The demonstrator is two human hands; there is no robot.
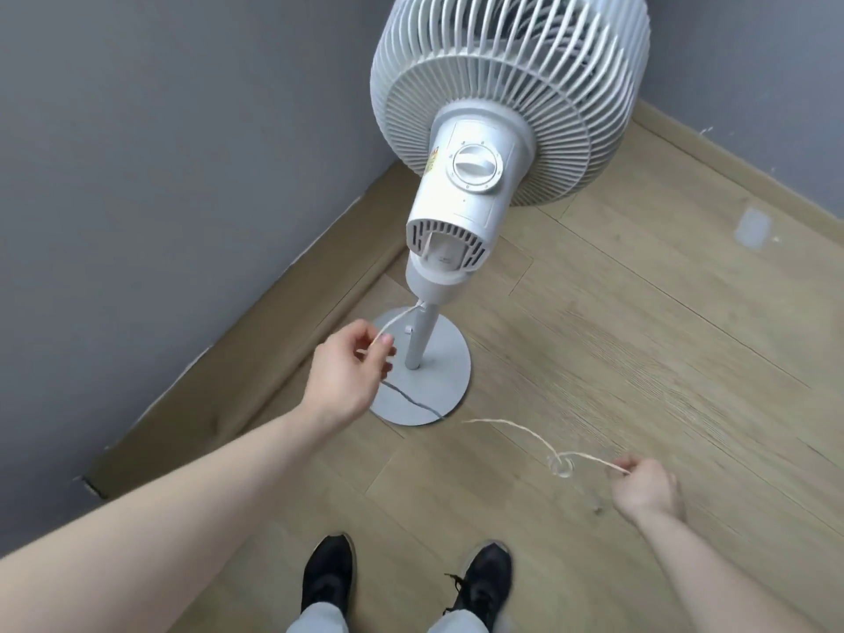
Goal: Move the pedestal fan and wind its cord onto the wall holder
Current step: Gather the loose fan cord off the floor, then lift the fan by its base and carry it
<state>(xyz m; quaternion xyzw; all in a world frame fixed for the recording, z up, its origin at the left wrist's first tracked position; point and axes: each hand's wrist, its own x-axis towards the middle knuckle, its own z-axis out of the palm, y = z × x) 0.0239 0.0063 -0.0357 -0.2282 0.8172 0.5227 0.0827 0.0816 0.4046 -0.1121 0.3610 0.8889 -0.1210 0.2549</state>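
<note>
A white pedestal fan (pixel 475 175) stands in a room corner on a round grey base (pixel 450 376), its grille facing the corner and its dial facing me. A pale twine-like cord (pixel 525 431) runs from the fan's pole down to the floor. My left hand (pixel 354 372) pinches the cord close to the pole. My right hand (pixel 646 488) pinches another stretch of it low at the right, with a small loop hanging just left of the fingers. A thin grey cable (pixel 411 402) lies across the base. No wall holder is in view.
Grey walls (pixel 160 175) meet behind the fan, with a tan skirting board (pixel 255 358) along them. The floor (pixel 639 335) is light wood planks. My two black shoes (pixel 406 582) stand at the bottom of the view.
</note>
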